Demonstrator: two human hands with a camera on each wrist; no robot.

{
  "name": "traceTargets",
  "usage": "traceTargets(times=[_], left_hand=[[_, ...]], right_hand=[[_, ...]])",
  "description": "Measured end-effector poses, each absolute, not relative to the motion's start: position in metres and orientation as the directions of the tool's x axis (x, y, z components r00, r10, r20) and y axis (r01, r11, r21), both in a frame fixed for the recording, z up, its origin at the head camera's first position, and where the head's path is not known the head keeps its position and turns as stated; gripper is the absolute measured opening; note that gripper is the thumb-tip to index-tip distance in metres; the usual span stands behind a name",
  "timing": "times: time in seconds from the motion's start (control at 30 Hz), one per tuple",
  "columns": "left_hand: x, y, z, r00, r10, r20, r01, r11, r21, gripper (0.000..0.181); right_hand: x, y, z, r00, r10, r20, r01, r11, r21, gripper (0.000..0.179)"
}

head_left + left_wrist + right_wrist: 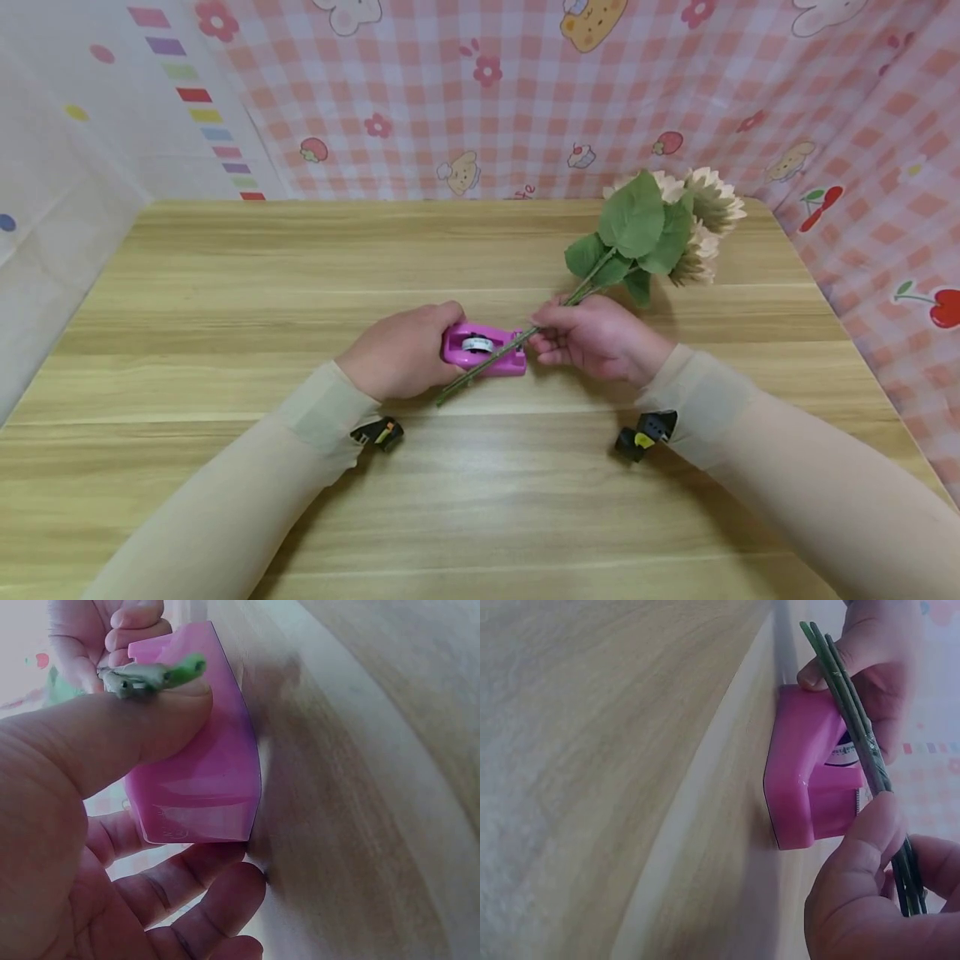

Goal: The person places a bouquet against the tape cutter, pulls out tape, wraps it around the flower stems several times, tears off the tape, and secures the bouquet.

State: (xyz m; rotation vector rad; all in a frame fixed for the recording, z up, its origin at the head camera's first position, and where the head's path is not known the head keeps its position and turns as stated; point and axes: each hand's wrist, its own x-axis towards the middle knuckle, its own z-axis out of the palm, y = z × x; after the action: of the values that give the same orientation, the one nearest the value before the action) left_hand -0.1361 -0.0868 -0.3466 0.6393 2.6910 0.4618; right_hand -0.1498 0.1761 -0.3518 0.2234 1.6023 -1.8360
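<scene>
Your left hand [405,354] grips the rear end of the pink tape dispenser [791,772], with the thumb on its near side and the other fingers round behind it. The dispenser stands on the table, in front of you near the middle, its toothed cutting end pointing toward your right hand [600,337]. A roll of tape [477,344] sits inside it.

Your right hand pinches a bundle of green stems [870,754] between thumb and fingers, just beside the cutting end. The stems slant across the top of the dispenser, their cut ends reaching past its near edge, close to your left thumb; you cannot tell from these views whether they touch the plastic.

Beyond your right hand, the bundle runs up and to the right into broad green leaves [633,217] and pale cream flowers [712,204], toward the table's far right corner.

A small black camera [382,433] shows at your left wrist, below the beige sleeve [322,417]. The wood-grain table [285,275] spreads around everything, and a pink checked cloth [420,83] with cartoon prints hangs behind its far edge.
</scene>
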Motion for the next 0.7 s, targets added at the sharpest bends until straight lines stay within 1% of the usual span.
traceTargets(times=[0.27,0.43,0.53,0.6,0.7], left_hand=[[-0.136,-0.086,-0.345,-0.841,0.486,-0.238,0.377,0.842,0.385,0.031],[-0.136,-0.086,-0.346,-0.841,0.491,-0.229,0.382,0.837,0.393,0.03],[-0.136,-0.086,-0.346,-0.842,0.49,-0.226,0.381,0.836,0.394,0.029],[-0.136,-0.086,-0.347,-0.843,0.488,-0.225,0.38,0.838,0.392,0.029],[-0.136,-0.086,-0.347,-0.845,0.484,-0.228,0.378,0.841,0.388,0.029]], right_hand=[[-0.148,0.182,-0.35,-0.781,-0.396,-0.483,0.545,-0.054,-0.837,0.018],[-0.147,0.181,-0.349,-0.801,-0.382,-0.461,0.531,-0.096,-0.842,0.006],[-0.146,0.178,-0.349,-0.81,-0.37,-0.456,0.531,-0.13,-0.837,0.014],[-0.145,0.175,-0.349,-0.816,-0.36,-0.452,0.529,-0.153,-0.835,0.016],[-0.143,0.171,-0.347,-0.823,-0.346,-0.449,0.531,-0.192,-0.825,0.009]])
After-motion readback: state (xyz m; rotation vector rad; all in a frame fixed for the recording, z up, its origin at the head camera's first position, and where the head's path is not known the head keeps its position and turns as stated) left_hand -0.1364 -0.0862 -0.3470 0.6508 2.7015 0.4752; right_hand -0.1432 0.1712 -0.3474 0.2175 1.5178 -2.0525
